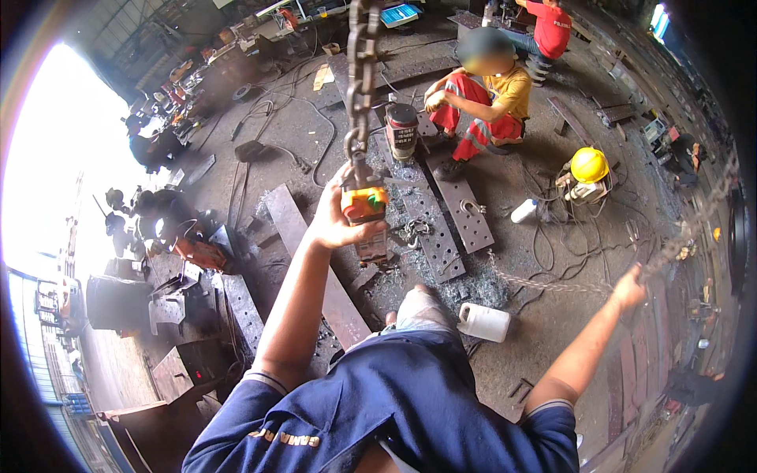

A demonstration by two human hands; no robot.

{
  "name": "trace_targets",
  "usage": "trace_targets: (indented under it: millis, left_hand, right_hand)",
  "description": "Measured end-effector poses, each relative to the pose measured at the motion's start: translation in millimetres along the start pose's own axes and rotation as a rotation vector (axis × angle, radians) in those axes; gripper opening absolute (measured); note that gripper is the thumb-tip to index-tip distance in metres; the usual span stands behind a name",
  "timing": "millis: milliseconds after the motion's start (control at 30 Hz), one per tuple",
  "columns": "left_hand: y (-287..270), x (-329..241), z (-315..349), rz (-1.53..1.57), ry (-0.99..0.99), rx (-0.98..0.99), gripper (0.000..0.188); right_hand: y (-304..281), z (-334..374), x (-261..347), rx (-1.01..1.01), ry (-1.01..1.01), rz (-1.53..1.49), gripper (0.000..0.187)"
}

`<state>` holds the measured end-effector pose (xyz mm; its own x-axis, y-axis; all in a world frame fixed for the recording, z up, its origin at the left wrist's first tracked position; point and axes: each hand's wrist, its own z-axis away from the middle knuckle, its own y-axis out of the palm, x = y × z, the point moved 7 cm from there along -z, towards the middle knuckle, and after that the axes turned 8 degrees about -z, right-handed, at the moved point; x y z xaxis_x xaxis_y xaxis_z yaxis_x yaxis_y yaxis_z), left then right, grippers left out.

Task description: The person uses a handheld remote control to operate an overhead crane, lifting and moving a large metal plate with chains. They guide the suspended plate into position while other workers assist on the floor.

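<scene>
In front of me, my left hand (339, 217) is closed around an orange-and-black block (364, 199) with red and green patches. The block hangs at the lower end of a heavy steel chain (360, 87) that comes down from above. Out to the right, my right hand (628, 288) grips a thinner chain (552, 282). From that fist one stretch rises toward the upper right, and another runs left toward the steel plates. A metal hook or shackle piece (415, 230) lies on a drilled steel plate (432, 246) beyond my knees.
A person in a yellow shirt (511, 93) squats ahead beside a dark cylindrical machine (402, 130); another in red (550, 30) sits behind. A white jerrycan (483, 322) lies near my leg. A yellow helmet (589, 165), cables, metal shavings and a long steel plate (315, 264) are around.
</scene>
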<state>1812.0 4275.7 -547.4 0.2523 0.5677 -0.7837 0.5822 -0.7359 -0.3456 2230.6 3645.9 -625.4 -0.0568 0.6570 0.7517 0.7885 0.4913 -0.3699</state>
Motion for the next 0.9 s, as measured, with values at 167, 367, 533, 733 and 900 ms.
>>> trace_targets:
  millis: [167,367,533,733,900]
  left_hand:
    - [-14,-1,55,0.156,-0.217,-0.043,0.079]
    - [9,-43,109,0.069,-0.216,0.005,0.089]
    - [70,-90,139,0.150,-0.215,-0.085,0.090]
    - [148,-139,149,0.172,-0.363,-0.055,0.049]
    - [202,-167,133,0.180,-0.256,0.039,0.091]
  right_hand:
    - [-102,-131,-97,-0.301,0.067,0.186,0.071]
    - [-141,-182,-106,-0.220,-0.195,0.063,0.062]
    - [-107,-142,-90,0.344,-0.036,-0.350,0.047]
    - [-59,-29,-19,0.971,-0.204,-0.679,0.023]
    - [-15,103,31,1.330,0.142,-0.946,0.014]
